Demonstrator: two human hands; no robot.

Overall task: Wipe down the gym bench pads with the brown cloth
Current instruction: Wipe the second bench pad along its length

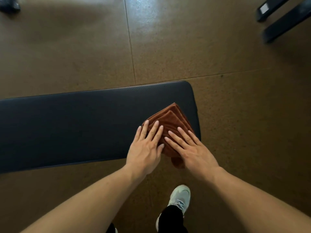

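I see a speckled brown floor (168,47), rubbery in look, laid in big tiles with thin dark seams and a pale glare near the top. Across it runs the bench pad (75,128), a long dark slab with a fine woven grain and a rounded right end. At the upper right stand dark, straight-edged metal frame bars (284,22), well apart from the pad.

On the pad's right end lies the brown cloth (173,120), folded into stacked layers with ribbed, stitched edges forming a point away from me; one corner droops over the pad's near edge. My left hand (146,148) lies flat on the cloth's left part, fingers straight and slightly spread. My right hand (191,148) presses flat beside it, fingers straight and fanned. Below, a white mesh sneaker (180,197) stands on the floor.
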